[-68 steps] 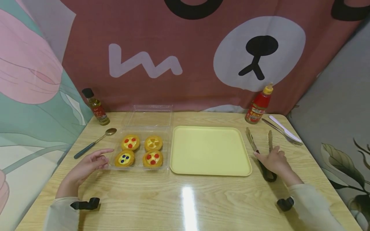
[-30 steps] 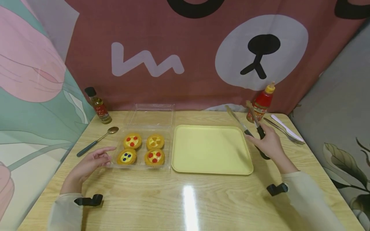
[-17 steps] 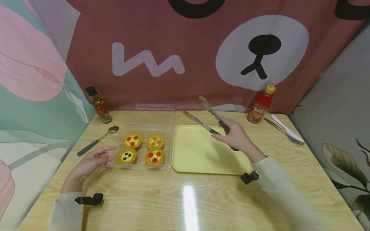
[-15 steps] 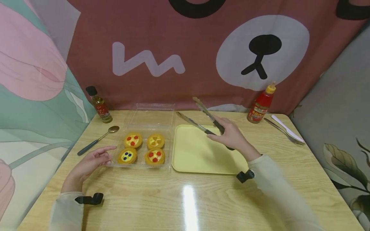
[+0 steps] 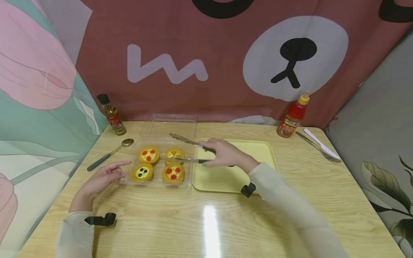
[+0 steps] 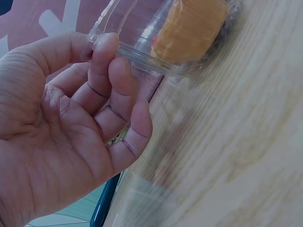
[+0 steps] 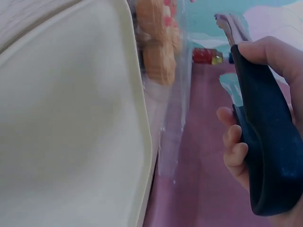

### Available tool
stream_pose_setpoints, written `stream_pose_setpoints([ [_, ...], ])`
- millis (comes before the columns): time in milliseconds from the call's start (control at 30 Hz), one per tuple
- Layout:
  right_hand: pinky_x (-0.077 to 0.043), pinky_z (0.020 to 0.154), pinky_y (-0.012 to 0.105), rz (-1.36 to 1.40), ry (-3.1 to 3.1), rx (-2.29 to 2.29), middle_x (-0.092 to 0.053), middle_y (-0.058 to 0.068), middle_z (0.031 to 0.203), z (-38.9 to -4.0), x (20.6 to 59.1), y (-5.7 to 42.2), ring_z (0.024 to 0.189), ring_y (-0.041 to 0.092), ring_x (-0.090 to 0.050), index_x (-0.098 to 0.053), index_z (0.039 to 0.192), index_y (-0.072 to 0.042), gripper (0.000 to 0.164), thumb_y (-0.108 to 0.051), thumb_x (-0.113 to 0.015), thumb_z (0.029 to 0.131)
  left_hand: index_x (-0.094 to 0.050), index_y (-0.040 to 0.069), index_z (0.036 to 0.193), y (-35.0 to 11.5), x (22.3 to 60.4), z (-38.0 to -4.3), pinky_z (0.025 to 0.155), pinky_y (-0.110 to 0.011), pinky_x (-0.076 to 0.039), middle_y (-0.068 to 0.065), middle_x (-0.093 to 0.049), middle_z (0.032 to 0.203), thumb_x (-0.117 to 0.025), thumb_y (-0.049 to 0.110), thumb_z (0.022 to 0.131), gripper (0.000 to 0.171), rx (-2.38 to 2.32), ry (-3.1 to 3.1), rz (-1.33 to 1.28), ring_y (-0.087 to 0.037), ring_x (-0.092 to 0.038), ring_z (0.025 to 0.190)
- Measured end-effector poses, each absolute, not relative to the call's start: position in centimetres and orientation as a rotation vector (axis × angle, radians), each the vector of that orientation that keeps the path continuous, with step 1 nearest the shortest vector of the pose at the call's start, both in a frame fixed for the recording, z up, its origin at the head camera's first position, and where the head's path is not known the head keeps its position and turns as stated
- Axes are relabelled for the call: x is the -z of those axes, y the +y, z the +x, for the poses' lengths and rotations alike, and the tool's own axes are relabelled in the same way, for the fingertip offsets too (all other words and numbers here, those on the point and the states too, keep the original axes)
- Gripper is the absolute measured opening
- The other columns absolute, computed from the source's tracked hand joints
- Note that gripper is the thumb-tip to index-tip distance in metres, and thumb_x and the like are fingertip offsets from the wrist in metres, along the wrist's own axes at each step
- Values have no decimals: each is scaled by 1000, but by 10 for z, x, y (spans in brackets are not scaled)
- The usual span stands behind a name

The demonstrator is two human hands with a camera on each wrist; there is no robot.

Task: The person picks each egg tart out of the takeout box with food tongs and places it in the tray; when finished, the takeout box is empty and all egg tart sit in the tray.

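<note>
Working at a pale table with woodgrain running across it, and a smooth yellow tray in front of me, low rim, rounded corners. Right beside it on the left is the clear plastic box, thin and shiny, its lid laid back, probably so the inside is easy to reach. My left hand has its fingers curled, pinching the box's left edge near the front corner, I'd guess because something that light slides around. My right hand is wrapped around the tongs, dark handles and slim metal arms, loosely enough that they spread wide over the box. Can't tell if they're touching anything. Smallest are four round tarts inside the box, golden crusts, topped with red, blue or orange bits.
</note>
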State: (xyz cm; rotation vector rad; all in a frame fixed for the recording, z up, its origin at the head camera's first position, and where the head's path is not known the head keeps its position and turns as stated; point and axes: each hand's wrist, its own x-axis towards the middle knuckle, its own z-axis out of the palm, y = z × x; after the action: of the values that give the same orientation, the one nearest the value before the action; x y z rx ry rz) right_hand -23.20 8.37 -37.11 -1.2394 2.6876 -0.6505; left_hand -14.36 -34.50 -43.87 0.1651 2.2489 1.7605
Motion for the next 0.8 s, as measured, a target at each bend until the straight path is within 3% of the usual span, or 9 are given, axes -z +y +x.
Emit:
stream_pose_setpoints([
  [133, -45, 78, 34, -1320, 2627, 565, -57, 1, 108, -232, 371, 67, 93, 18, -55, -37, 138, -18, 75, -41, -68, 75, -43, 9, 133, -344, 438, -144, 73, -28, -50, -5, -58, 95, -47, 16, 94, 39, -1791, 2222, 178, -7, -58, 78],
  [333, -40, 93, 35, -1440, 2554, 375, -50, 1, 129, -235, 362, 44, 114, 18, -48, -39, 137, -21, 71, -40, -68, 75, -42, 8, 133, -344, 436, -143, 73, -26, -50, -2, -60, 90, -48, 16, 94, 41, -1811, 2193, 184, -7, -58, 76],
  [500, -41, 93, 33, -1514, 2488, 241, -52, 1, 127, -240, 355, 26, 113, 17, -49, -41, 136, -19, 71, -39, -67, 73, -41, 6, 134, -344, 436, -143, 72, -27, -50, -1, -60, 88, -48, 16, 94, 42, -1793, 2220, 173, -7, -58, 76],
  [633, -46, 79, 27, -1545, 2483, 147, -57, 0, 117, -244, 352, 14, 99, 13, -53, -43, 135, -19, 71, -39, -67, 71, -41, 6, 134, -344, 437, -143, 72, -27, -50, -1, -60, 87, -48, 15, 94, 42, -1800, 2216, 189, -7, -58, 76],
  [800, -43, 63, 24, -1583, 2486, 48, -61, -1, 108, -249, 347, 0, 82, 9, -51, -45, 133, -21, 70, -38, -69, 69, -39, 5, 134, -344, 438, -144, 72, -28, -50, 2, -61, 84, -48, 16, 94, 42, -1783, 2226, 182, -7, -57, 74],
])
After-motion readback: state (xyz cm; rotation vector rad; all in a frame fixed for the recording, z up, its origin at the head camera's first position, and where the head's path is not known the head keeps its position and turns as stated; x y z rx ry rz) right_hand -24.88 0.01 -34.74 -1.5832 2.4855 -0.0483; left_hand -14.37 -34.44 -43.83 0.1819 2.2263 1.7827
